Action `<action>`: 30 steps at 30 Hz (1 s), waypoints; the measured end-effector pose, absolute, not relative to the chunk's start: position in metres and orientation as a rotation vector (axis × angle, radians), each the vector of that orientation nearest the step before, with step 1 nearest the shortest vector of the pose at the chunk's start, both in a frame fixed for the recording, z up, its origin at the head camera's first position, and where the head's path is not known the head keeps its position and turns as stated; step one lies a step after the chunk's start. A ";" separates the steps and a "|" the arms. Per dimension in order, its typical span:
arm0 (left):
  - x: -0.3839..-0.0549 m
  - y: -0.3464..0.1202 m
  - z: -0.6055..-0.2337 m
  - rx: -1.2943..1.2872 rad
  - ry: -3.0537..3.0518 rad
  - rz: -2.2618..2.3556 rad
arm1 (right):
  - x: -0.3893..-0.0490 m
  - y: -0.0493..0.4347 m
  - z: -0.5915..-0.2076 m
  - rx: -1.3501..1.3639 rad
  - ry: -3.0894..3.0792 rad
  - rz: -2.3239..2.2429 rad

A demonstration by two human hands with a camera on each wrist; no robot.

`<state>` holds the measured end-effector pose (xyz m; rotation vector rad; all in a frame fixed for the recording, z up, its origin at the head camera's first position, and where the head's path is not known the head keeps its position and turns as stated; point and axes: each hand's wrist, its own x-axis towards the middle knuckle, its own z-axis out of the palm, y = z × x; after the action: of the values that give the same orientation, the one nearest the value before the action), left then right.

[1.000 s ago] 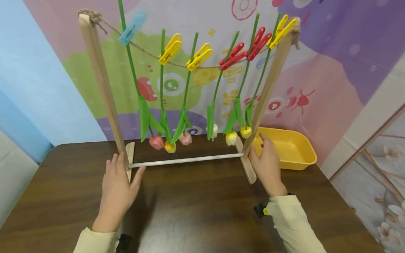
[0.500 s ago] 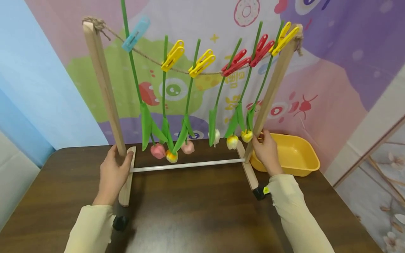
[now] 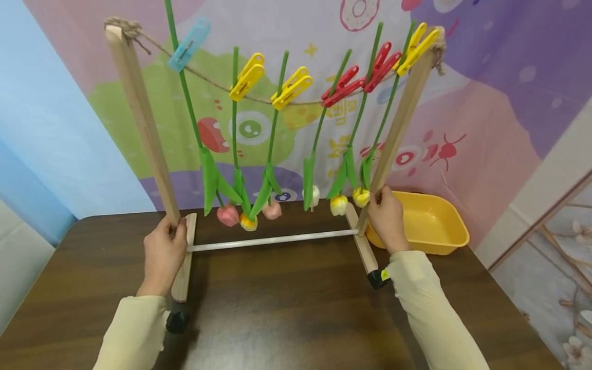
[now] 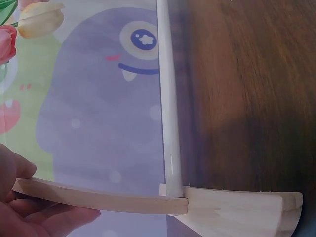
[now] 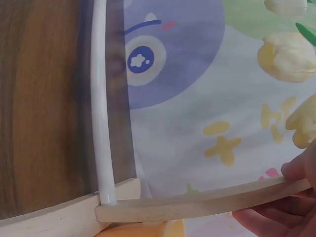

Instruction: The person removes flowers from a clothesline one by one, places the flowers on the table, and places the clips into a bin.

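Note:
A wooden rack stands on the table, its two posts joined low down by a white rod [image 3: 273, 240] and at the top by a twine [image 3: 208, 79]. My left hand [image 3: 163, 252] grips the left post [image 3: 144, 118] near its foot; in the left wrist view thumb and fingers lie on either side of that post [image 4: 98, 198]. The right post [image 3: 402, 115] is held low by my right hand [image 3: 387, 220]. Artificial tulips hang upside down from the twine, among them a pink tulip [image 3: 228, 215], clipped by a blue clothespin [image 3: 189, 44], yellow clothespins [image 3: 247, 77] and red clothespins [image 3: 342, 87].
A yellow plastic basin [image 3: 427, 221] sits on the brown wooden table [image 3: 287, 308] just right of the rack, close behind my right hand. A cartoon-printed backdrop [image 3: 499, 103] rises right behind the rack.
My left hand has gone from spread fingers beside the left post to gripping it. The right hand keeps to the right post. The rack's left foot now shows nearer to me.

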<state>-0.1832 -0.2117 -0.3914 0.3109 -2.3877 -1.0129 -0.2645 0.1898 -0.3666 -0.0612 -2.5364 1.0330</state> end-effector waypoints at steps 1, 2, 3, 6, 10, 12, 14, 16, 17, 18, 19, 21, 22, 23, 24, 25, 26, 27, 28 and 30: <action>-0.183 -0.212 -0.391 0.308 -2.388 -1.008 | -0.265 0.190 -0.366 -0.059 -2.536 1.019; -0.184 -0.212 -0.391 0.309 -2.389 -1.005 | -0.265 0.189 -0.366 -0.055 -2.535 1.009; -0.184 -0.212 -0.391 0.308 -2.388 -1.001 | -0.265 0.189 -0.366 -0.051 -2.533 1.002; -0.184 -0.212 -0.392 0.305 -2.388 -0.997 | -0.265 0.189 -0.366 -0.048 -2.526 0.991; -0.184 -0.212 -0.392 0.300 -2.389 -0.987 | -0.266 0.189 -0.367 -0.054 -2.529 0.988; -0.185 -0.212 -0.393 0.300 -2.389 -0.978 | -0.266 0.189 -0.367 -0.057 -2.532 0.980; -0.185 -0.212 -0.394 0.300 -2.387 -0.966 | -0.266 0.189 -0.366 -0.059 -2.534 0.969; -0.186 -0.212 -0.394 0.300 -2.384 -0.958 | -0.266 0.189 -0.365 -0.057 -2.532 0.953; -0.186 -0.212 -0.395 0.302 -2.382 -0.954 | -0.266 0.189 -0.365 -0.058 -2.533 0.948; -0.186 -0.212 -0.395 0.302 -2.381 -0.951 | -0.266 0.189 -0.364 -0.059 -2.533 0.945; -0.187 -0.212 -0.395 0.303 -2.380 -0.950 | -0.266 0.189 -0.364 -0.062 -2.533 0.943; -0.187 -0.212 -0.395 0.303 -2.379 -0.948 | -0.267 0.189 -0.364 -0.065 -2.533 0.939; -0.187 -0.212 -0.395 0.304 -2.379 -0.947 | -0.267 0.189 -0.364 -0.070 -2.537 0.944; -0.188 -0.212 -0.395 0.304 -2.378 -0.945 | -0.267 0.189 -0.364 -0.071 -2.539 0.947; -0.188 -0.212 -0.395 0.303 -2.379 -0.944 | -0.267 0.189 -0.364 -0.073 -2.542 0.949; -0.188 -0.212 -0.395 0.304 -2.379 -0.943 | -0.268 0.189 -0.364 -0.073 -2.544 0.953; -0.188 -0.212 -0.395 0.305 -2.380 -0.941 | -0.268 0.189 -0.364 -0.072 -2.545 0.958; -0.188 -0.213 -0.395 0.305 -2.380 -0.943 | -0.268 0.189 -0.365 -0.072 -2.546 0.961; -0.188 -0.213 -0.395 0.305 -2.381 -0.943 | -0.268 0.189 -0.364 -0.071 -2.545 0.965; -0.187 -0.213 -0.394 0.302 -2.383 -0.950 | -0.268 0.189 -0.364 -0.069 -2.542 0.970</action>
<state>-0.1874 -0.2129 -0.3943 0.3019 -2.3825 -0.9501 -0.2678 0.1892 -0.3642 -0.0692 -2.5418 0.9699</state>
